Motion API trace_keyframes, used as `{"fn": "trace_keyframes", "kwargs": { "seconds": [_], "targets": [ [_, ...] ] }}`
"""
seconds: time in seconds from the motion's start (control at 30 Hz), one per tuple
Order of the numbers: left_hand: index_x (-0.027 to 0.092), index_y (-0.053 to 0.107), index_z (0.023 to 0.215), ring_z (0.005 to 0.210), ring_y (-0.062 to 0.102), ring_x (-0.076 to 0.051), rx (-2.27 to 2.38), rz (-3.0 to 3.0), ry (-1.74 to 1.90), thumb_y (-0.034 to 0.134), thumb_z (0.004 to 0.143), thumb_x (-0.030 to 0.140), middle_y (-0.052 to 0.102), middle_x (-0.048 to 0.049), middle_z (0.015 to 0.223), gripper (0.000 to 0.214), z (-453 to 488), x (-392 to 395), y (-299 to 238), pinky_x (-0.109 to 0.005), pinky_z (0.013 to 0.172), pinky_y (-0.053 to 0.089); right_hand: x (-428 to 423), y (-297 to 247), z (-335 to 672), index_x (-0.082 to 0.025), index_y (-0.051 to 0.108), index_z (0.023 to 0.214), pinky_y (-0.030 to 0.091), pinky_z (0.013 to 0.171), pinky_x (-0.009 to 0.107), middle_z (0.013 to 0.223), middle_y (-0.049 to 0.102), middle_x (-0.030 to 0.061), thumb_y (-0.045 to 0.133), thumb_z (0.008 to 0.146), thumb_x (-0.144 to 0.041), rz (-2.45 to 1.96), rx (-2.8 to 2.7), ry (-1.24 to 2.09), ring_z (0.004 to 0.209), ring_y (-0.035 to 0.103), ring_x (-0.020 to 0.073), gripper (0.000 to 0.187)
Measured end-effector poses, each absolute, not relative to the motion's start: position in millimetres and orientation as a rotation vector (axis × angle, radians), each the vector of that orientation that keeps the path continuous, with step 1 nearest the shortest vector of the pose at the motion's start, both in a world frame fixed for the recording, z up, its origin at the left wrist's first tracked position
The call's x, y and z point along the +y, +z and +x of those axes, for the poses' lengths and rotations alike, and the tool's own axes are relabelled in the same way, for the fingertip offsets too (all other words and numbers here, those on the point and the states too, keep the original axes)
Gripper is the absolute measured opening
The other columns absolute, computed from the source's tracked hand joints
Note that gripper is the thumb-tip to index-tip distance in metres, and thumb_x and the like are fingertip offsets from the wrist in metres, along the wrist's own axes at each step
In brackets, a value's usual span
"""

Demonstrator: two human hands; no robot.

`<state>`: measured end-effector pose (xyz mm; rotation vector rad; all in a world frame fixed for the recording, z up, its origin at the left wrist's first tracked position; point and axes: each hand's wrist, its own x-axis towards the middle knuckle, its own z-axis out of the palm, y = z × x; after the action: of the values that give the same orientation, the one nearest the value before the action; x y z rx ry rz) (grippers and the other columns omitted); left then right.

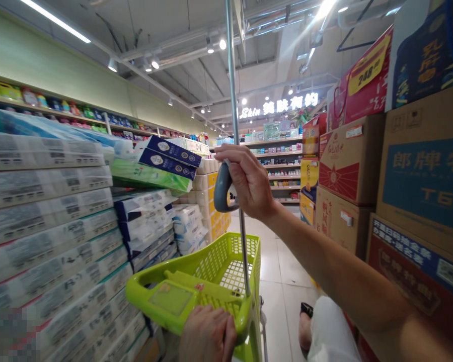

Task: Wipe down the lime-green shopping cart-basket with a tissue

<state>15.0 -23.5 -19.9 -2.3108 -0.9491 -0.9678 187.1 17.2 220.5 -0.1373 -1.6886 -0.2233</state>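
Observation:
A lime-green plastic shopping cart [166, 294] stands in front of me, its slotted basket showing the floor through the holes. My left hand [208, 333] is closed over the cart's near handle bar, at the bottom of the view. A thin metal pole [243, 236] rises from the cart's right side up past the top edge. Partway up, at the pole, is a thick grey loop handle [222, 188]. My right hand [251, 181] reaches in from the right, its fingers curled over the top of that loop; the palm side is partly hidden.
Stacked packs of tissue paper [41, 201] wall the left side, with dark blue boxes [169, 156] tilted on top. Cardboard cartons [349, 161] are piled on the right. A tiled aisle floor [283, 261] leads to shelves [279, 166]. A person's foot [305, 332] shows below.

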Motion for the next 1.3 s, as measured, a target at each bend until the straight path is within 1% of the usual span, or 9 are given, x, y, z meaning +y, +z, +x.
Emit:
{"fn": "trace_keyframes", "kwargs": {
  "seconds": [0.07, 0.17, 0.37, 0.47, 0.63, 0.77, 0.93, 1.07, 1.3],
  "targets": [
    [0.022, 0.048, 0.054, 0.051, 0.048, -0.014, -0.972, -2.326, -0.956, 0.037, 0.091, 0.018, 0.056, 0.0019, 0.052, 0.039, 16, -24, -21, -0.031, 0.058, 0.028, 13, 233, 190, -0.025, 0.066, 0.096, 0.046, 0.097, 0.039, 0.101, 0.064, 0.0039, 0.037, 0.101, -0.034, -0.16, -1.77, -0.247, 0.102, 0.06, 0.0177, 0.03],
    [0.021, 0.048, 0.054, 0.052, 0.048, -0.014, -0.987, -2.347, -0.943, 0.037, 0.091, 0.018, 0.057, 0.002, 0.053, 0.039, 17, -25, -19, -0.031, 0.059, 0.028, 0, 239, 189, -0.022, 0.063, 0.08, 0.046, 0.091, 0.037, 0.085, 0.062, 0.0023, 0.041, 0.1, -0.032, -0.191, -1.947, -0.441, 0.087, 0.059, 0.0156, 0.032],
    [0.021, 0.05, 0.056, 0.053, 0.048, -0.014, -1.015, -2.381, -0.925, 0.038, 0.092, 0.019, 0.057, 0.002, 0.055, 0.039, 18, -26, -16, -0.031, 0.06, 0.028, -18, 225, 186, -0.024, 0.059, 0.076, 0.039, 0.099, 0.036, 0.088, 0.062, 0.0002, 0.05, 0.096, -0.029, -0.137, -2.146, -0.887, 0.096, 0.055, 0.0168, 0.023],
    [0.021, 0.051, 0.056, 0.052, 0.047, -0.014, -1.015, -2.39, -0.921, 0.038, 0.093, 0.019, 0.057, 0.0021, 0.055, 0.04, 18, -27, -15, -0.031, 0.06, 0.027, -11, 232, 192, -0.024, 0.06, 0.079, 0.039, 0.099, 0.036, 0.092, 0.062, -0.0001, 0.048, 0.097, -0.03, -0.127, -2.177, -0.813, 0.098, 0.055, 0.0162, 0.022],
    [0.021, 0.053, 0.056, 0.054, 0.048, -0.014, -1.06, -2.4, -0.899, 0.037, 0.094, 0.019, 0.058, 0.0014, 0.056, 0.041, 18, -30, -14, -0.032, 0.061, 0.028, -3, 246, 195, -0.022, 0.059, 0.081, 0.045, 0.089, 0.034, 0.087, 0.06, 0.0026, 0.035, 0.102, -0.03, -0.239, -2.046, -0.536, 0.089, 0.056, 0.0147, 0.033],
    [0.021, 0.053, 0.056, 0.054, 0.048, -0.014, -1.054, -2.403, -0.91, 0.036, 0.093, 0.019, 0.057, 0.0012, 0.055, 0.041, 17, -30, -14, -0.032, 0.06, 0.029, -11, 232, 187, -0.022, 0.062, 0.082, 0.043, 0.099, 0.037, 0.092, 0.063, 0.0035, 0.045, 0.098, -0.029, -0.215, -2.047, -0.63, 0.1, 0.057, 0.0171, 0.025],
    [0.021, 0.053, 0.056, 0.054, 0.047, -0.014, -1.064, -2.41, -0.924, 0.037, 0.094, 0.02, 0.057, 0.0009, 0.055, 0.041, 16, -31, -13, -0.032, 0.061, 0.028, -8, 201, 188, -0.031, 0.067, 0.1, 0.032, 0.116, 0.044, 0.114, 0.066, -0.0015, 0.051, 0.096, -0.025, -0.14, -2.08, -0.701, 0.125, 0.052, 0.0184, 0.018],
    [0.021, 0.053, 0.056, 0.055, 0.048, -0.015, -1.082, -2.411, -0.928, 0.037, 0.094, 0.021, 0.058, 0.0007, 0.056, 0.041, 17, -32, -15, -0.032, 0.061, 0.028, 15, 171, 192, -0.041, 0.058, 0.126, 0.029, 0.119, 0.046, 0.137, 0.057, -0.0056, 0.049, 0.095, -0.021, -0.19, -1.926, -0.6, 0.14, 0.039, 0.0192, 0.038],
    [0.021, 0.054, 0.056, 0.055, 0.047, -0.014, -1.092, -2.413, -0.9, 0.037, 0.094, 0.022, 0.058, 0.0002, 0.055, 0.042, 16, -30, -15, -0.032, 0.061, 0.029, 51, 124, 189, -0.046, 0.041, 0.143, 0.03, 0.12, 0.049, 0.148, 0.047, -0.0054, 0.051, 0.093, -0.02, -0.258, -1.729, -0.477, 0.145, 0.031, 0.0211, 0.057]
  ]
}}
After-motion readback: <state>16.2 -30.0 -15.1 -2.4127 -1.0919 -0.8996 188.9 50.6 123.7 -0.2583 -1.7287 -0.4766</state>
